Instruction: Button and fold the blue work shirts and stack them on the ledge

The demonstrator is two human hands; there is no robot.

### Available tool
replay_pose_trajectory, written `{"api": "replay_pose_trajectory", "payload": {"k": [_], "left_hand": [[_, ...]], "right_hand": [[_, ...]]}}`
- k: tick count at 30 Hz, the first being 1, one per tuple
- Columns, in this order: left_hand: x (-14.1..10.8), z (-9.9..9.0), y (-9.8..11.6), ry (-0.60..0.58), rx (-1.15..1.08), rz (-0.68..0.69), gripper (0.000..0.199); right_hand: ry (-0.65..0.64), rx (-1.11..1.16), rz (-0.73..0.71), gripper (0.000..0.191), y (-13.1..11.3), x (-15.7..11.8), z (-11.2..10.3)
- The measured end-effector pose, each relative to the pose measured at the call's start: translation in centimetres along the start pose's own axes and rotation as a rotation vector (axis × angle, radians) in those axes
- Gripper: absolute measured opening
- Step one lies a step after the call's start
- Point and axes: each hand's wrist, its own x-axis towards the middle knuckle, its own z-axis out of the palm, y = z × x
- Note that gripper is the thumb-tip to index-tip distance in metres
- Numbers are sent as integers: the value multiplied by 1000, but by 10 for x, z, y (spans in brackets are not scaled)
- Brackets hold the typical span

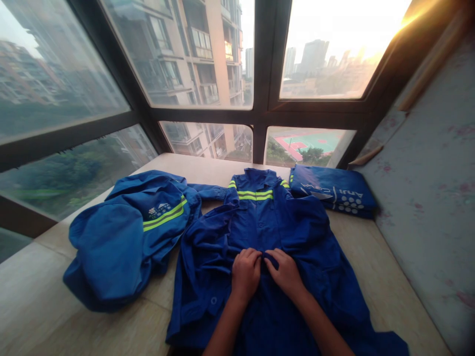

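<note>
1. Count: three blue garments on one window ledge [393,282]: one spread jacket [304,222], one heaped jacket [111,252], one folded garment [326,183].
2. Hands: two, the left hand [246,276] and the right hand [286,274], both bare.
3. Spread jacket: lies mid-ledge, front up, collar [260,174] toward the far edge, lower part running out of view on the near side. One yellow-green chest band [256,195] crosses it.
4. Position: the jacket lies directly beneath both hands; its front closure runs between them, and the fingertips touch it below the chest band.
5. Fingers: those of each hand are bent and pinched on the cloth at the front closure, the two sets nearly meeting. Any button between them is hidden.
6. Heaped jacket: crumpled toward the left edge, one reflective band [165,217] and one white logo visible.
7. Folded garment: at the far right corner, against the patterned wall [434,198], white print uppermost.
</note>
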Motion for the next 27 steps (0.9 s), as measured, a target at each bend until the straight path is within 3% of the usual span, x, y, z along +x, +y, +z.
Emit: {"api": "replay_pose_trajectory", "payload": {"k": [8,14,18,22,27], "left_hand": [[1,0,-1,-51,21,-6,21],[1,-1,-2,-45,33,-1,22],[1,-1,0,-37,-17,0,25],[-4,-8,-1,-35,-46,31,28],[-20,-35,-16,15,49,24,35]], "right_hand": [[-5,-128,-30,31,0,0,10],[-52,-297,-67,32,6,-3,5],[-9,-216,-5,34,7,0,0],[101,-80,101,33,11,7,-17],[264,-84,334,34,35,16,-63]]}}
